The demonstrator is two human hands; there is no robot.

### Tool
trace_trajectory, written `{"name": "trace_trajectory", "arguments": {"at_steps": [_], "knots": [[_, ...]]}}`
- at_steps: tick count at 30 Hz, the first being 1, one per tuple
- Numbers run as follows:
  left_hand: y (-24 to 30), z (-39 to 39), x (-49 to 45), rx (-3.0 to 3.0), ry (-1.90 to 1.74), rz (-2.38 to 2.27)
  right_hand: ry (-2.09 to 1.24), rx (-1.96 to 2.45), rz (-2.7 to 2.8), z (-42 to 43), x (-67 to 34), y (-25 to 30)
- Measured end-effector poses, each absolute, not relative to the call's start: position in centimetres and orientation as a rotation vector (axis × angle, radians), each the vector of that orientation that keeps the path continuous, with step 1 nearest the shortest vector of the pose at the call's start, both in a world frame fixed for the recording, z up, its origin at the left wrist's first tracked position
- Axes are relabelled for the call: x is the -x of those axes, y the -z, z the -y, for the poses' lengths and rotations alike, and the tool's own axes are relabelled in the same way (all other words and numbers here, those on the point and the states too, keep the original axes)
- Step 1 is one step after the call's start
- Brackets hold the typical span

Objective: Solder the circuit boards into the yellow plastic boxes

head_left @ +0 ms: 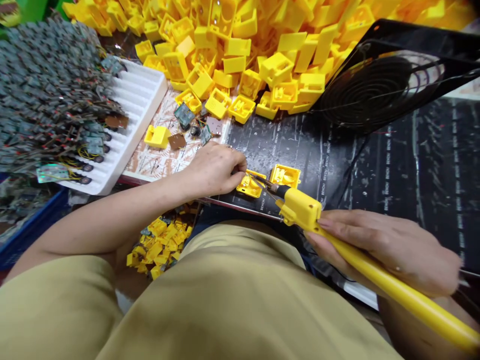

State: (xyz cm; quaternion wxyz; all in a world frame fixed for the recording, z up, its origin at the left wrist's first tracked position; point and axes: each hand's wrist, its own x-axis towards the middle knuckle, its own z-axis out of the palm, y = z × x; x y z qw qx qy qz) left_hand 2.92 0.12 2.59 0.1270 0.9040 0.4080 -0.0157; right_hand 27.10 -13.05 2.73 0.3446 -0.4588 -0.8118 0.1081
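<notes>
My left hand (pixel 215 167) rests on the black mat (pixel 375 170), fingers pinched on a small yellow plastic housing (pixel 249 186) at the mat's near edge. My right hand (pixel 390 250) is closed round a yellow soldering iron (pixel 311 215) whose dark tip (pixel 262 181) reaches onto that housing. A second yellow housing (pixel 285 176) lies just right of the first, touching nothing but the mat.
A big heap of yellow housings (pixel 240 50) fills the back of the table. At left a white tray (pixel 138 100) holds several wired circuit boards (pixel 48 95). A black fan (pixel 378 85) stands at right. More yellow parts (pixel 161 245) lie in a bin below.
</notes>
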Motion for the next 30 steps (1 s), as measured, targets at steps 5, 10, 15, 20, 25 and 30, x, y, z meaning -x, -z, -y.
{"name": "trace_trajectory", "arguments": {"at_steps": [5,10,15,20,25,30], "knots": [[-3.0,0.0,-3.2,-2.696,0.116,-1.158,-0.146,1.064,2.247,12.4,-26.5,-3.8],[-3.0,0.0,-3.3,-2.707,0.125,-1.175,-0.053,1.020,2.292,12.0,-27.2,-4.8],[-2.7,-0.2,-3.2,-2.721,0.050,-1.140,-0.059,1.097,2.311,12.7,-29.5,-3.5],[-2.8,-0.2,-3.2,-2.728,0.042,-1.143,-0.017,1.135,2.254,13.0,-29.0,-3.0],[-3.1,-0.1,-3.2,-2.682,0.094,-1.161,-0.333,1.523,1.785,14.6,-26.6,-3.7],[-2.6,-0.1,-3.2,-2.707,0.032,-1.133,-0.236,1.568,1.451,14.9,-25.9,-2.7]]}}
